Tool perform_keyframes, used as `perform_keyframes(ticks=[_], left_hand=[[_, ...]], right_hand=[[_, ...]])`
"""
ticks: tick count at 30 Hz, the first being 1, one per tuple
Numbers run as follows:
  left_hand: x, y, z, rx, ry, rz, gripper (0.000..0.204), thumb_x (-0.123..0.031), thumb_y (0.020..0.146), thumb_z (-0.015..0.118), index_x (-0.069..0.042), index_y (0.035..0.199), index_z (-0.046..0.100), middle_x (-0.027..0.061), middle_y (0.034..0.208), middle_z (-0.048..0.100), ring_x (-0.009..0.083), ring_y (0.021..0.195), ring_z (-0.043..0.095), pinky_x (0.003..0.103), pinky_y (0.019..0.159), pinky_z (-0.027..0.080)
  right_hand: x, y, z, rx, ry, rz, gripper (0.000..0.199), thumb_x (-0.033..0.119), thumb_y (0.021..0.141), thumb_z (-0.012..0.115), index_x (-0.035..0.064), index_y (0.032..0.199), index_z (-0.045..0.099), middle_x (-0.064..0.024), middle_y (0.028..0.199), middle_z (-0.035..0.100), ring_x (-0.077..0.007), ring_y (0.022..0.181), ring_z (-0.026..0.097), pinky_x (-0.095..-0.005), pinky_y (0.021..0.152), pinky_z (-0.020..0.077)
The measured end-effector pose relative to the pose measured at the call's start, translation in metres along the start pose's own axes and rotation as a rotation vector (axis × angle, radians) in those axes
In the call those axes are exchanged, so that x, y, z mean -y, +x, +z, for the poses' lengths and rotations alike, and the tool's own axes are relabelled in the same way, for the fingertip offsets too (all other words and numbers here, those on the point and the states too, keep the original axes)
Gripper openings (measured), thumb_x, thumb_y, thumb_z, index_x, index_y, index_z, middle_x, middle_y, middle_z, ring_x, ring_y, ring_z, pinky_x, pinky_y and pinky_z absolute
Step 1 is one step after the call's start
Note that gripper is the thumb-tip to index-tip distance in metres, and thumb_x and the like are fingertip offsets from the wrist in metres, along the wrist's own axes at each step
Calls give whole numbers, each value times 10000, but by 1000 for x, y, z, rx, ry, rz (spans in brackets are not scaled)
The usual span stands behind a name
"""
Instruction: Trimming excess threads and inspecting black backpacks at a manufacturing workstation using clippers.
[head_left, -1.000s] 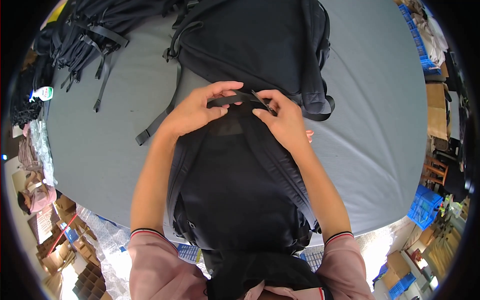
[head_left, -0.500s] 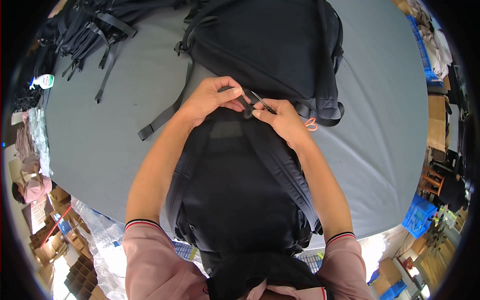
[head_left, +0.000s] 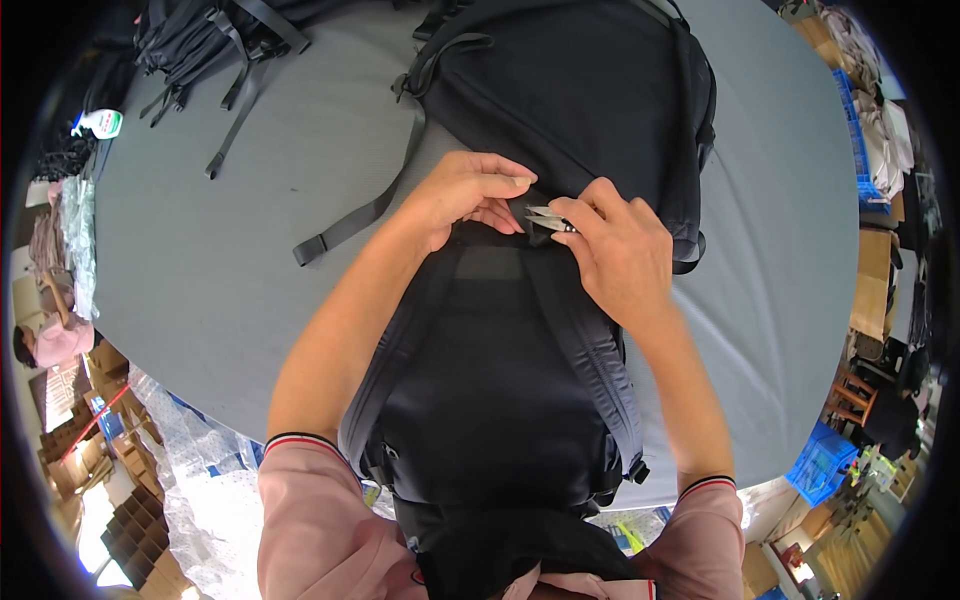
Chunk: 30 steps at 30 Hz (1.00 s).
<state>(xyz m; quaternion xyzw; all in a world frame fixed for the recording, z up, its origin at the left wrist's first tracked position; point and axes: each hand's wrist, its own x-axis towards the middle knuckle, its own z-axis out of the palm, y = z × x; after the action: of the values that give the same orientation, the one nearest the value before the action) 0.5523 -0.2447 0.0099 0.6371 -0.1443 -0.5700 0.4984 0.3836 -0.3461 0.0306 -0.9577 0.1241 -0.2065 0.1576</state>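
Observation:
A black backpack (head_left: 490,380) lies with its padded shoulder straps upward, its top end away from me. At that top end my left hand (head_left: 465,195) is closed, thumb and fingers pinching a piece of the backpack's black webbing (head_left: 520,208). The fingers partly hide this piece. My right hand (head_left: 625,250) grips a pair of small scissors (head_left: 550,220), whose silvery blades are spread and point left at the webbing, close to my left fingertips. The scissors' handles are hidden in my right hand.
Another black backpack (head_left: 570,100) lies just beyond my hands, its loose strap (head_left: 350,228) trailing left across the grey table (head_left: 250,300). A heap of black straps (head_left: 210,45) is at the far left, near a white spray bottle (head_left: 102,124). Blue crates (head_left: 825,462) stand beyond the right edge.
My right hand has turned over, and the scissors' blades are now spread at the webbing. The orange loops beside my right hand are out of sight. The view has shifted slightly.

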Motion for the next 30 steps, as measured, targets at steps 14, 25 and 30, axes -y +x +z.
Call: perform_keyframes(ticks=[14,25,30], left_hand=[[6,10,-10,89,-109,-34,334,-184,820,655,54,1046,597,120,796,629,189,662,657,254,635,553],[20,8,-26,50,-431,39,488,-381,955,436,54,1160,518,188,1019,627,237,1001,594,355,906,458],[43,-18,-34,-488,-256,286,364,-262,957,443,45,1123,547,153,1035,631,216,977,591,329,902,449]], right_hand=[[-7,7,0,58,-2,-15,136,91,701,691,115,812,617,16,743,500,-175,582,503,-317,548,382],[-16,16,19,153,1129,661,244,49,761,675,89,994,615,11,706,483,-45,611,467,-224,565,398],[4,42,49,223,598,445,271,83,756,670,95,1021,610,-61,716,555,-207,620,562,-319,604,453]])
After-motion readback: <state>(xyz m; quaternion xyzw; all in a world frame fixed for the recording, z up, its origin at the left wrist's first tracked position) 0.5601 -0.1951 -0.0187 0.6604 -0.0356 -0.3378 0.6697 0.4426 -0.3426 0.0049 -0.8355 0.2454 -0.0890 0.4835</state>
